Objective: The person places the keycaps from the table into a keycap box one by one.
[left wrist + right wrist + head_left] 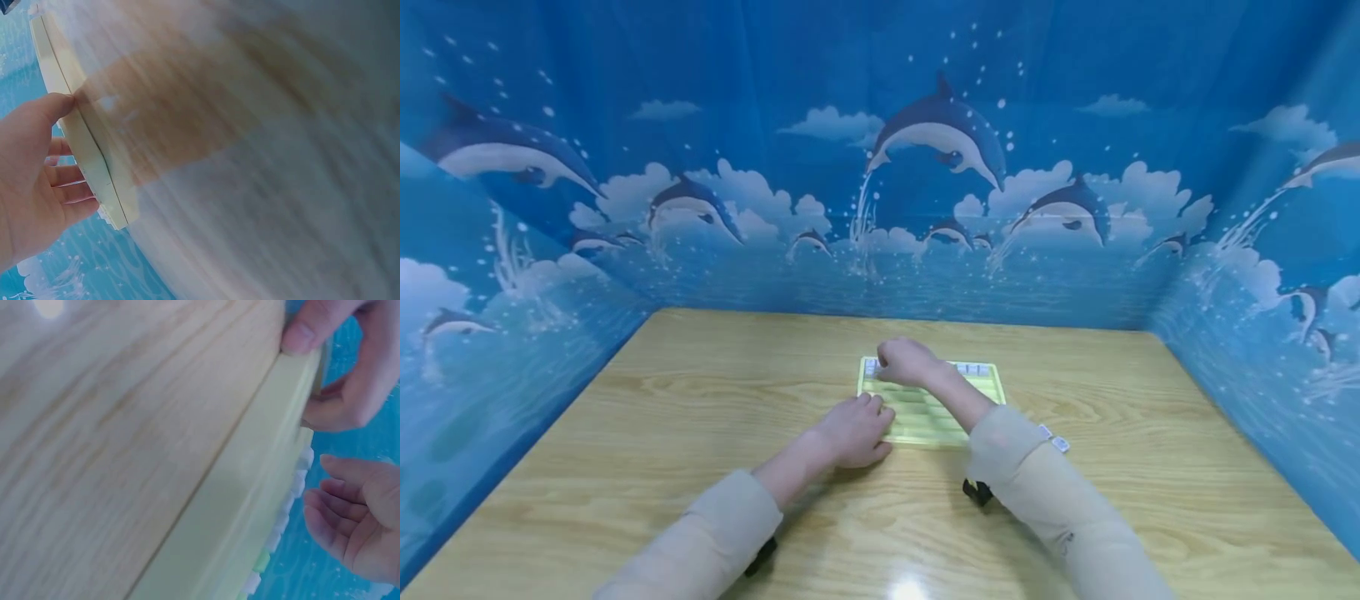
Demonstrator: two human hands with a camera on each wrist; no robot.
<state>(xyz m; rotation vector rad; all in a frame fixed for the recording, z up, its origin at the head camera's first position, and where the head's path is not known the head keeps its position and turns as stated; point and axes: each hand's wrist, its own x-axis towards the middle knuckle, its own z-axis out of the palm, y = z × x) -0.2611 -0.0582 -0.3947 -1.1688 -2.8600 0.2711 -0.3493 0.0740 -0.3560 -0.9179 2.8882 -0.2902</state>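
Observation:
A pale yellow ridged tray [925,421] lies on the table, with a row of small white blocks [973,368] along its far edge. My left hand [853,429] grips the tray's near left corner. In the left wrist view, the thumb of that left hand [28,169] presses one side of the tray edge [94,162] and the fingers lie on the other. Over the far left end of the row is my right hand [910,362], covering some blocks. In the right wrist view, the right hand [359,515] has loosely bent fingers, with nothing visible between them.
Two loose white blocks [1060,444] lie on the wooden table [715,375] to the right of the tray, close to the right sleeve [1037,467]. A blue dolphin-print curtain [760,275] encloses the table at the back and both sides.

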